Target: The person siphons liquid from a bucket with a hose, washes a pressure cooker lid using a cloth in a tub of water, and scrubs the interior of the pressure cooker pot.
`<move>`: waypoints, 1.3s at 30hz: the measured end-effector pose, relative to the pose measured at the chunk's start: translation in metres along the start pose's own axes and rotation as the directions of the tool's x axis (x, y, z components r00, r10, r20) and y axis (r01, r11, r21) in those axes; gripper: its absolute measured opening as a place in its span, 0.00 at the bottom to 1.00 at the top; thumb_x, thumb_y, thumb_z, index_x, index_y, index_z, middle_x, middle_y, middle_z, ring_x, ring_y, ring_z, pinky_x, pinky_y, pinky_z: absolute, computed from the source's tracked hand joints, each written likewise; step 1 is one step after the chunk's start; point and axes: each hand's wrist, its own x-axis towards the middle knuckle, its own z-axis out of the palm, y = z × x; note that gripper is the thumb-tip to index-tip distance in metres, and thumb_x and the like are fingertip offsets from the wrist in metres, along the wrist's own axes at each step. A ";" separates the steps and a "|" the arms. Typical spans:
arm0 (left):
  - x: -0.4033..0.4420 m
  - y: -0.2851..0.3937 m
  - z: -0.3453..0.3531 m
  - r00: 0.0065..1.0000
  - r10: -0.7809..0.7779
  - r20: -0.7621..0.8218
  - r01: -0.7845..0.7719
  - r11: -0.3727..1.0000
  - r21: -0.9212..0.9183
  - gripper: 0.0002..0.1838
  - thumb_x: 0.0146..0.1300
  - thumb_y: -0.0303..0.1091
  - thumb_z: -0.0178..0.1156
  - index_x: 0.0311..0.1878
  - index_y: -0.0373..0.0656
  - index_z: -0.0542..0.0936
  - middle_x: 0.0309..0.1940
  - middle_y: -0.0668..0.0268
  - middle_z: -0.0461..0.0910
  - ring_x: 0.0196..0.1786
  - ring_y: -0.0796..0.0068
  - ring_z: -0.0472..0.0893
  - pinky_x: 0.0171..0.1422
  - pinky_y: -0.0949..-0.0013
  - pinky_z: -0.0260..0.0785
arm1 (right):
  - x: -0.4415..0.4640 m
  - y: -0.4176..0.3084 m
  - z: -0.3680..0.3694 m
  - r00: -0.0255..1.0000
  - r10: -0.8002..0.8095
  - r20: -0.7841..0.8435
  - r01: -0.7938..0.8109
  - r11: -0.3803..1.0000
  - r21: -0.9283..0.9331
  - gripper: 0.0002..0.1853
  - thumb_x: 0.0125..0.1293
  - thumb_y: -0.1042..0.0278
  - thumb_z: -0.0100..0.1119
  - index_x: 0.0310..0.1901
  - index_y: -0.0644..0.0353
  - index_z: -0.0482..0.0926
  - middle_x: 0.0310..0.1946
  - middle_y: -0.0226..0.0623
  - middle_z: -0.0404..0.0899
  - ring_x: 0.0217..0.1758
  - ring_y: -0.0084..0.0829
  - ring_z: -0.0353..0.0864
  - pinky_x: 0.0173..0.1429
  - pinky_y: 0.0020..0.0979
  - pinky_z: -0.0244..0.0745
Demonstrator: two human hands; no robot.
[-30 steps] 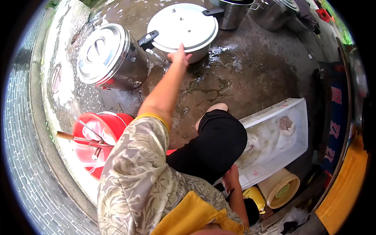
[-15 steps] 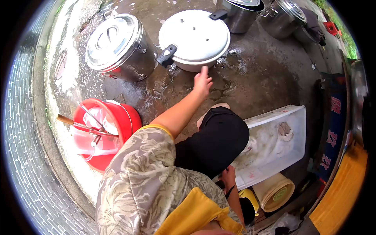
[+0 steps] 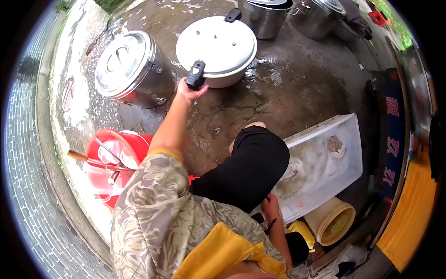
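A large white-lidded pressure cooker (image 3: 216, 44) stands on the wet ground ahead. My left hand (image 3: 189, 93) is at its near black handle (image 3: 196, 74), the fingers curled around the handle's end and the thumb sticking out to the right. Low beside my black-clad knee (image 3: 262, 162) is my right hand (image 3: 271, 207), its fingers curled and partly hidden by the leg. Something dark shows at those fingertips, too small to name. A white plastic tub (image 3: 320, 123) with whitish, foamy contents lies just right of that hand.
A lidded steel pot (image 3: 134, 69) stands left of the cooker. More steel pots (image 3: 267, 21) are behind it. At left, a red bucket (image 3: 139, 139) holds long-handled tools. A beige bucket (image 3: 327, 223) lies tipped by the tub. A blue lettered panel (image 3: 392, 139) borders the right.
My left hand has moved left from in front of the cooker onto its near handle. The view has shifted a little. My right hand stays by the knee.
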 end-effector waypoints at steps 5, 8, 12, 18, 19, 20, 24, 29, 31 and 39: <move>0.016 -0.050 -0.002 0.988 -0.141 -0.068 0.117 0.955 -0.273 0.17 0.64 0.43 0.41 0.47 0.43 0.73 0.40 0.59 0.74 0.42 0.58 0.71 0.46 0.54 0.70 | -0.004 -0.022 -0.014 0.999 -0.035 0.010 0.036 0.998 -0.053 0.18 0.57 0.67 0.57 0.50 0.59 0.74 0.48 0.48 0.72 0.47 0.43 0.75 0.51 0.35 0.71; 0.026 -0.071 0.011 0.945 0.075 -0.318 -0.154 0.960 -0.233 0.14 0.66 0.42 0.44 0.43 0.43 0.74 0.38 0.59 0.75 0.41 0.63 0.74 0.45 0.56 0.70 | -0.008 -0.026 -0.022 0.999 -0.025 -0.043 0.023 0.999 -0.041 0.18 0.57 0.67 0.57 0.51 0.59 0.74 0.48 0.47 0.72 0.45 0.43 0.75 0.51 0.35 0.71; 0.042 -0.080 0.014 0.654 0.568 -0.500 -0.613 0.785 0.090 0.26 0.60 0.26 0.55 0.61 0.38 0.60 0.53 0.55 0.70 0.54 0.64 0.72 0.52 0.53 0.69 | -0.006 0.001 -0.010 0.990 0.133 -0.043 -0.129 0.988 0.088 0.16 0.61 0.73 0.51 0.52 0.62 0.72 0.49 0.44 0.71 0.52 0.39 0.73 0.55 0.32 0.69; 0.016 -0.086 0.019 0.590 0.697 -0.408 -0.626 0.714 0.313 0.48 0.58 0.23 0.53 0.70 0.46 0.29 0.62 0.54 0.61 0.53 0.63 0.72 0.58 0.60 0.67 | -0.016 0.017 0.001 0.995 0.101 -0.008 -0.101 0.994 0.052 0.20 0.56 0.65 0.58 0.51 0.60 0.74 0.48 0.46 0.73 0.43 0.40 0.77 0.49 0.34 0.73; 0.013 -0.087 0.021 0.624 0.681 -0.384 -0.643 0.726 0.243 0.49 0.58 0.24 0.55 0.70 0.47 0.28 0.61 0.54 0.62 0.52 0.62 0.73 0.57 0.59 0.67 | -0.014 0.016 0.000 0.995 0.100 -0.010 -0.099 0.994 0.053 0.20 0.56 0.65 0.58 0.51 0.60 0.74 0.48 0.46 0.73 0.43 0.40 0.77 0.49 0.34 0.73; 0.004 -0.084 0.030 0.695 0.509 -0.507 -0.538 0.837 0.103 0.39 0.61 0.29 0.54 0.71 0.46 0.43 0.56 0.56 0.69 0.52 0.59 0.74 0.58 0.55 0.67 | -0.014 0.014 0.000 0.997 0.071 -0.021 -0.070 0.997 0.033 0.20 0.55 0.65 0.58 0.51 0.59 0.74 0.47 0.46 0.73 0.41 0.40 0.77 0.48 0.34 0.73; 0.018 -0.060 0.003 0.994 0.105 0.041 -0.094 0.972 -0.217 0.20 0.68 0.47 0.46 0.54 0.42 0.71 0.50 0.55 0.74 0.51 0.53 0.75 0.52 0.54 0.73 | -0.016 -0.017 -0.015 0.989 0.146 0.011 -0.146 0.989 -0.001 0.19 0.58 0.68 0.56 0.52 0.60 0.73 0.50 0.44 0.71 0.50 0.37 0.74 0.54 0.32 0.70; 0.022 -0.040 0.010 0.972 0.158 0.173 -0.175 0.981 0.088 0.22 0.67 0.49 0.47 0.56 0.44 0.69 0.48 0.55 0.76 0.50 0.48 0.75 0.51 0.53 0.73 | -0.015 -0.025 -0.018 0.989 0.147 0.007 -0.147 0.989 0.003 0.19 0.57 0.67 0.56 0.52 0.60 0.73 0.49 0.45 0.72 0.47 0.39 0.76 0.52 0.32 0.71; 0.019 -0.036 0.017 0.973 0.172 0.157 -0.197 0.966 0.166 0.21 0.67 0.49 0.47 0.55 0.44 0.70 0.48 0.55 0.76 0.48 0.49 0.77 0.48 0.54 0.75 | -0.017 -0.020 -0.018 0.987 0.162 0.026 -0.162 0.987 0.007 0.19 0.57 0.67 0.57 0.51 0.60 0.73 0.49 0.45 0.73 0.46 0.39 0.77 0.51 0.33 0.72; -0.028 -0.022 0.057 0.971 0.199 0.135 -0.226 0.947 0.229 0.22 0.56 0.43 0.64 0.49 0.40 0.72 0.39 0.57 0.76 0.40 0.58 0.77 0.46 0.55 0.75 | -0.018 -0.015 -0.015 0.997 0.068 -0.032 -0.068 0.997 -0.021 0.20 0.55 0.68 0.59 0.51 0.58 0.74 0.46 0.46 0.74 0.41 0.39 0.79 0.48 0.33 0.74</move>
